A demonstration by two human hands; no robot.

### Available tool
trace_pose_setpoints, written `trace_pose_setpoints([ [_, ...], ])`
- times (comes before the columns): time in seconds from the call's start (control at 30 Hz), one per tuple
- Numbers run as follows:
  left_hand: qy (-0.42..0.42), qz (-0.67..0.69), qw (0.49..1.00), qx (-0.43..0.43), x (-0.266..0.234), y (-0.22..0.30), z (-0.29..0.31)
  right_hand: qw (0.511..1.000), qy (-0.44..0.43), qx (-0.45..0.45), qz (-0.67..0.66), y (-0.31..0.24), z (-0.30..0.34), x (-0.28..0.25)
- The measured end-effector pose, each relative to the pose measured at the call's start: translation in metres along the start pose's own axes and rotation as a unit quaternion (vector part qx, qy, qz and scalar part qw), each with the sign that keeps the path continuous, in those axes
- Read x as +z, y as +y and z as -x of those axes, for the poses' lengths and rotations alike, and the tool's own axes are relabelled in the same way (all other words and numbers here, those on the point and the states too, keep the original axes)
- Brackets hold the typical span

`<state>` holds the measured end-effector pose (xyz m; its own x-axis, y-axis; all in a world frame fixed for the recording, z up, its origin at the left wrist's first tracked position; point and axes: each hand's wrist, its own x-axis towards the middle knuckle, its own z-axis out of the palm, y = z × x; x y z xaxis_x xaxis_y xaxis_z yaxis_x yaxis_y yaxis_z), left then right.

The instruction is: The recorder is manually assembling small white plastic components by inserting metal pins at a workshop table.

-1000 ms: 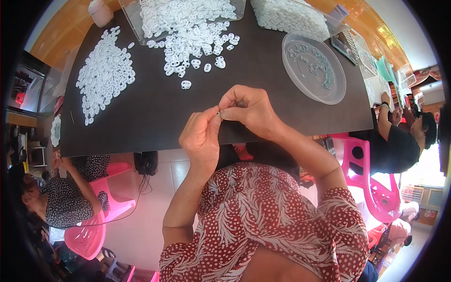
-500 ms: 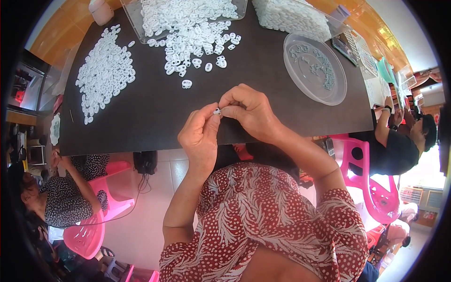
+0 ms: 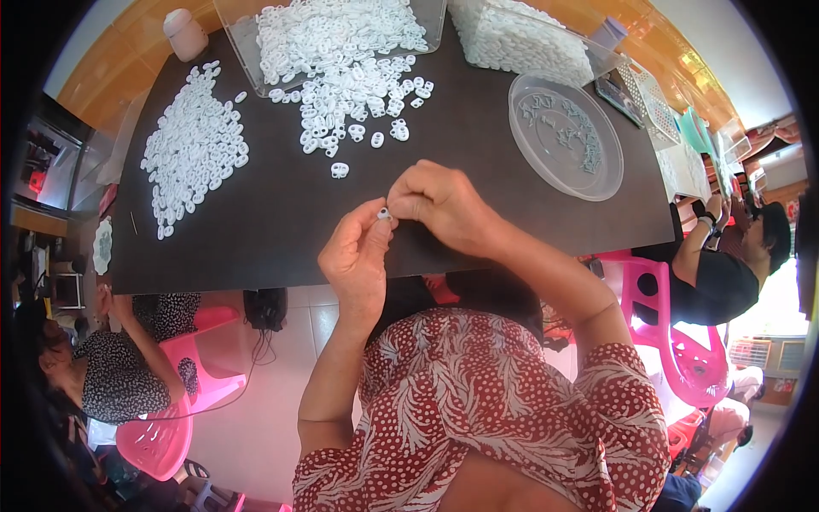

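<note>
Two hands are meeting over the near part of the table (image 3: 281,239): the left hand (image 3: 354,247) is pinching a white piece (image 3: 384,214) between thumb and forefinger, and the right hand (image 3: 439,209) is holding its fingertips close together just beside it; whether they are gripping anything tiny, I cannot tell, as the knuckles are hiding the tips. The left pinch is looking slight, so an uneven push from the right could be sending the piece skidding away. A loose piece (image 3: 339,171) is lying just beyond, where a dropped one could be getting confused with it. That piece and a heap (image 3: 341,111) are standing between the hands and the bin (image 3: 243,38). A pile (image 3: 196,141) is lying leftward; rightward, a round tray (image 3: 546,160) is holding grey-green bits.
</note>
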<state>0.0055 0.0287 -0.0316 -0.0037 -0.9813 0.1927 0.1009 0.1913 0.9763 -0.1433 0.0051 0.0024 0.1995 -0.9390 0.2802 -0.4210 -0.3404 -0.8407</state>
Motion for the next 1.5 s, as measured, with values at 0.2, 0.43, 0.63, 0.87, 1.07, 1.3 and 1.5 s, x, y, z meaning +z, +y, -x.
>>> trace_pose_setpoints([
  [0.2,0.025,0.060,0.997,-0.035,-0.006,0.000,-0.007,0.983,0.049,-0.061,0.165,0.019,-0.052,-0.020],
  [0.43,0.033,0.068,0.997,-0.015,-0.007,-0.006,-0.006,0.878,0.071,-0.194,0.431,0.040,-0.072,0.005],
  [0.63,0.030,0.059,0.998,0.002,-0.009,-0.007,-0.005,0.879,0.040,-0.197,0.432,0.040,-0.073,0.013],
  [0.87,0.030,0.069,0.997,0.008,-0.009,-0.009,-0.005,0.880,-0.003,-0.180,0.439,0.035,-0.069,0.014],
  [1.07,0.033,0.072,0.997,0.007,-0.009,-0.008,-0.004,0.894,-0.007,-0.166,0.416,0.033,-0.069,0.016],
  [1.3,0.029,0.092,0.995,0.003,-0.009,-0.008,-0.004,0.958,0.007,-0.154,0.240,0.031,-0.047,0.008],
  [1.5,0.021,0.128,0.991,-0.042,-0.011,-0.001,-0.007,0.995,-0.056,0.086,-0.012,0.019,-0.026,-0.005],
])
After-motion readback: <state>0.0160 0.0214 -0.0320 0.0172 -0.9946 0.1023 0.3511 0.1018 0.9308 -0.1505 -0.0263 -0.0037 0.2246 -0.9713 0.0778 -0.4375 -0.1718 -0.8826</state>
